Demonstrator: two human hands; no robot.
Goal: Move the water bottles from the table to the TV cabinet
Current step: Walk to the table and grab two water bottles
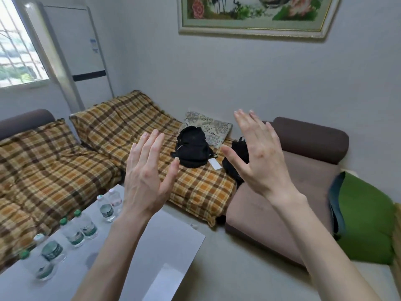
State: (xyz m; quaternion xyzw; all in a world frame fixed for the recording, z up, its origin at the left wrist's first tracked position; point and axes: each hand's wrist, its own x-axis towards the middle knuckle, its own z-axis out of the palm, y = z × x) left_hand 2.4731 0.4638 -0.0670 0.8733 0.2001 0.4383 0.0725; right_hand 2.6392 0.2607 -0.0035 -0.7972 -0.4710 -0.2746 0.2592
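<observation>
Several clear water bottles stand in a loose row along the left side of the pale glossy table (173, 240). The nearest bottle (40, 268) has a green cap, a white-capped bottle (51, 248) stands behind it, and further back is another white-capped bottle (106, 208). My left hand (147, 174) is raised in the air above the table's far end, fingers straight and spread, holding nothing. At the same height to the right my right hand (260, 157) is also up with open fingers and is empty. The TV cabinet is out of view.
A sofa with a yellow-brown plaid blanket (54, 170) wraps around the table's left and far sides. A black backpack (192, 146) and a floral cushion (208, 127) lie on it. To the right are a brown sofa seat (293, 192) and a green cushion (366, 218). A standing air conditioner (80, 53) fills the corner.
</observation>
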